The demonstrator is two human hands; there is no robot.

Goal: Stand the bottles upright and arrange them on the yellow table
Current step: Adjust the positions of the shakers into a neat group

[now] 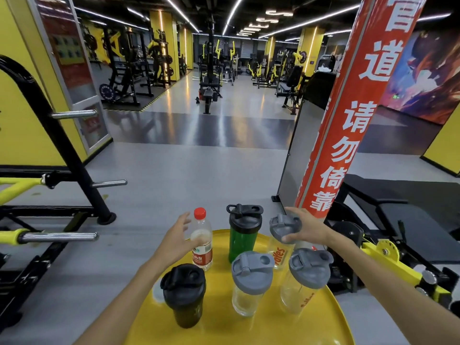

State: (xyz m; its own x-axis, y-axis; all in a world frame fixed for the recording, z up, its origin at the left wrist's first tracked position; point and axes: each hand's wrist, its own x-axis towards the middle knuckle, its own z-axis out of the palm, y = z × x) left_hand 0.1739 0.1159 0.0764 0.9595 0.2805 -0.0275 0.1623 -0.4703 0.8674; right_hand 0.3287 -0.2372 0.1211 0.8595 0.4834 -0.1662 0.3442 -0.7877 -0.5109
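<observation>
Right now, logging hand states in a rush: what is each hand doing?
Left hand: open beside the red-capped water bottle, not gripping it.
Right hand: gripping the grey lid of the far clear shaker.

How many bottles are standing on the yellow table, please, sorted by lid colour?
Grey lids: 3
Black lids: 2
Red cap: 1
Total: 6 bottles, all upright on the yellow table.

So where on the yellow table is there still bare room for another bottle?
Bare room lies on the round yellow table along its near edge, in front of the black shaker bottle and the two clear grey-lidded shakers. The far half is crowded: red-capped water bottle, green shaker, both hands.
</observation>
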